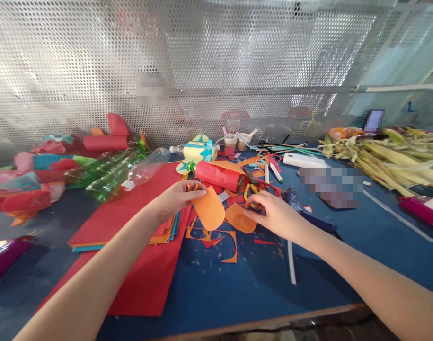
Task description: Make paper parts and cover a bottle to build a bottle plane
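An orange paper petal [209, 208] hangs between the two hands, over the blue table [209, 296], pinched at its upper left by the left hand [184, 195], which reaches in from the near left, its fingertips pressed together. The right hand [266, 208], reaching in from the near right with fingers curled, is at the right edge of a second orange piece [241, 219]; whether it grips that piece I cannot tell. Beyond lies a red-wrapped bottle [219, 176]; red sheets [131, 203] lie left.
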A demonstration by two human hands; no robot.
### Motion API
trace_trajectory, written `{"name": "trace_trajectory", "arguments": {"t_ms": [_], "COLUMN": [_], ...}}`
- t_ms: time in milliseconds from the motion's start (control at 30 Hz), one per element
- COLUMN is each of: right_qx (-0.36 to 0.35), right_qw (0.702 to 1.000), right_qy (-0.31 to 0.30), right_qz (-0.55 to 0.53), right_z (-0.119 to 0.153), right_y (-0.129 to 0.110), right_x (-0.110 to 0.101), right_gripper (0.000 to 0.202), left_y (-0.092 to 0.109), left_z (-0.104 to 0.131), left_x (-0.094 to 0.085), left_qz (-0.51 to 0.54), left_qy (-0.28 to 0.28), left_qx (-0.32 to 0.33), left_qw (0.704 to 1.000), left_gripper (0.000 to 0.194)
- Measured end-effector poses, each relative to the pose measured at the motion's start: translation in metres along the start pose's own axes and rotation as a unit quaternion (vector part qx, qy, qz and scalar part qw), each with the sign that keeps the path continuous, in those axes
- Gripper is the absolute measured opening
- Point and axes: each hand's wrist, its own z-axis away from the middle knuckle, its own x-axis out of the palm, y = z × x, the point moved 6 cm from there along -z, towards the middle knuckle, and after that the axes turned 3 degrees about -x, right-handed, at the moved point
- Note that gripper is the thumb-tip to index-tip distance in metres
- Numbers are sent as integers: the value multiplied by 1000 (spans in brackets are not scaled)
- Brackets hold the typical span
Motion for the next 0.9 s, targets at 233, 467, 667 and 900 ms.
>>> {"name": "trace_trajectory", "arguments": {"t_ms": [233,467,667,900], "right_qx": [-63,28,39,14], "right_qw": [954,934,930,939], "right_qy": [-12,-17,-36,-40], "right_qz": [-292,-355,-363,-340], "right_z": [9,4,3,3], "right_y": [-31,-16,-11,-15], "right_x": [2,11,18,19], "right_gripper": [15,15,15,10], "left_y": [15,13,2,-6], "left_z": [23,25,5,-4], "left_x": [50,62,34,14], "left_qz": [45,186,39,-209], "left_qy": [-57,-81,8,121], "left_qx": [9,-35,3,113], "left_qw": [997,979,999,964], "left_gripper": [23,29,11,14]}}
